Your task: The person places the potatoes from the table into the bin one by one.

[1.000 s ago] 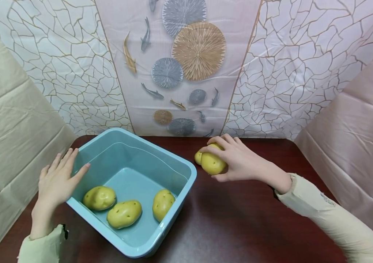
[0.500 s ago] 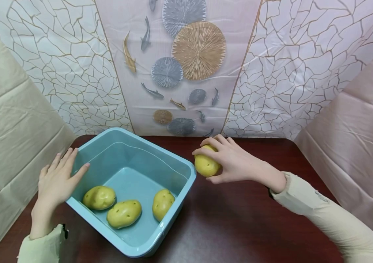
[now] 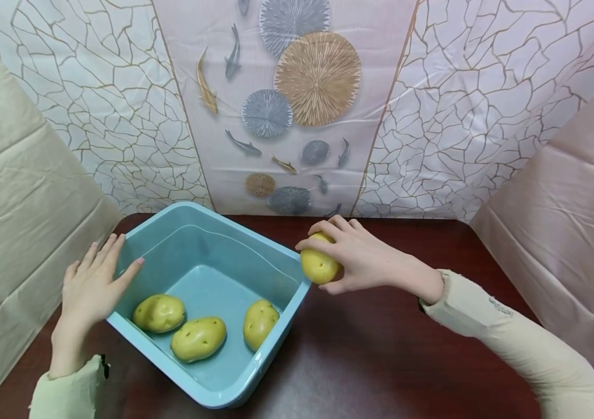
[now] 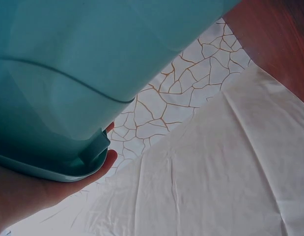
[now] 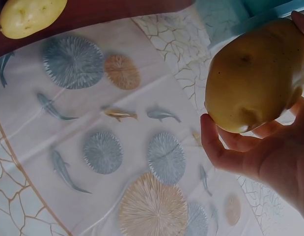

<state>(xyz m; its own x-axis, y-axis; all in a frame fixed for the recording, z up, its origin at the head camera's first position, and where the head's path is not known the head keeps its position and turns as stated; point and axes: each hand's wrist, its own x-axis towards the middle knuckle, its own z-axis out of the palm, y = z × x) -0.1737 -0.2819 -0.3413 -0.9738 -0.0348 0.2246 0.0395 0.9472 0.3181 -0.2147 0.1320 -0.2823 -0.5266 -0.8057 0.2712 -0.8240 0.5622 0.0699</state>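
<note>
My right hand (image 3: 360,256) grips a yellow potato (image 3: 319,265) at the right corner of a blue plastic tub (image 3: 213,224). In the right wrist view the fingers and thumb curve round this potato (image 5: 255,78). My left hand (image 3: 92,282) rests on the tub's left rim with its fingers fairly straight. The left wrist view has the hand (image 4: 48,191) against the rim from outside. Inside the tub lie a potato (image 3: 159,313) at the left, one (image 3: 198,339) at the front and one (image 3: 260,325) by the right wall.
Another potato (image 5: 31,17) lies on the dark red table, seen in the right wrist view; in the head view the right hand and held potato hide it. Patterned cloth (image 3: 297,163) hangs behind the table (image 3: 381,349), with plain cloth at both sides.
My right hand has lifted the potato from beside another one and carried it left to the tub's right corner. The left hand and the tub have stayed in place.
</note>
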